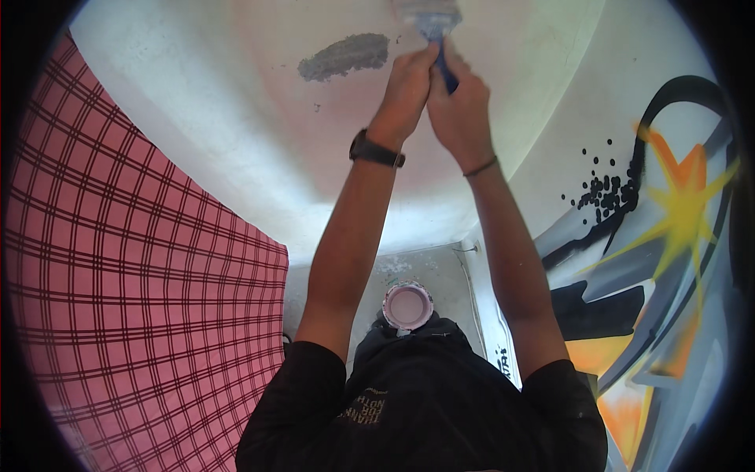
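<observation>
Both hands are raised against the pale wall (525, 86) at the top of the view, closed round the blue handle of a paintbrush (435, 23). My left hand (405, 90) holds it higher up, with a dark watch on that wrist. My right hand (460, 110) grips beside and a little below it, a thin dark band at its wrist. The brush head is slightly blurred against the wall. A rough grey patch (342, 57) shows on the wall left of the brush. Low in the middle, close to my body, a round container (407, 307) holds pale pink paint.
A pink checked cloth (134, 267) spans the left side. A wall painted with black, grey, orange and yellow graffiti (676, 220) runs along the right. Below the pale wall is a speckled grey floor (322, 271), with a thin cable (464, 263) at the right corner.
</observation>
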A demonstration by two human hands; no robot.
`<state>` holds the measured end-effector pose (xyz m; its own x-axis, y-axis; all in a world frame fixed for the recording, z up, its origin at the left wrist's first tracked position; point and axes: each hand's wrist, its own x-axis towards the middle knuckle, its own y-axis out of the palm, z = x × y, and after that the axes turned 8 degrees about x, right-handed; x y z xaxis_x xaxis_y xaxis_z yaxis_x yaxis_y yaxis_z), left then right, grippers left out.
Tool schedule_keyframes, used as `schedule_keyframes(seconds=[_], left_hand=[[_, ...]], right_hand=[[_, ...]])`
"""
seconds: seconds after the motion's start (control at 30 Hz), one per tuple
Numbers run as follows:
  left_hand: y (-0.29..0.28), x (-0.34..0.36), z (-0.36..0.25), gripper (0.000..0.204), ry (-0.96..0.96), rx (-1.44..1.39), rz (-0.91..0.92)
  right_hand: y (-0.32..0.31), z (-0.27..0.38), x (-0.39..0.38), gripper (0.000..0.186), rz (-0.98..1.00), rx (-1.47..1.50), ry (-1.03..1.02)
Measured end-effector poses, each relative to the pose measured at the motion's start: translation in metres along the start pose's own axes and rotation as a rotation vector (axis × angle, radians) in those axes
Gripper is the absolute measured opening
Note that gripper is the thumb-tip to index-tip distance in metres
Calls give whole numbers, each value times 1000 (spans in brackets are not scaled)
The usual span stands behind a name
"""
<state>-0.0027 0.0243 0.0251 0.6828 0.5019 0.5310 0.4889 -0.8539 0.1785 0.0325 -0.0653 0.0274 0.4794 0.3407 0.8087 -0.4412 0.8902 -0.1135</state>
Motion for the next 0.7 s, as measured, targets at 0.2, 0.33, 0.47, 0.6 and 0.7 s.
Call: schedule_keyframes(seconds=[0.2, 0.33, 0.47, 0.6, 0.7], left_hand=[[-26, -79, 125, 41, -258, 145, -15], [-31, -138, 208, 40, -519, 13, -72], [-32, -194, 257, 40, -753, 42, -100], [-20, -224, 255, 42, -823, 74, -144], [14, -203, 202, 42, -701, 204, -139]], right_hand=[[5, -84, -114, 38, 120, 39, 266], [3, -128, -194, 60, 260, -139, 428], [-1, -157, -263, 64, 410, -300, 566], [-19, -135, -283, 66, 431, -214, 511], [-41, -99, -246, 65, 375, -130, 533]])
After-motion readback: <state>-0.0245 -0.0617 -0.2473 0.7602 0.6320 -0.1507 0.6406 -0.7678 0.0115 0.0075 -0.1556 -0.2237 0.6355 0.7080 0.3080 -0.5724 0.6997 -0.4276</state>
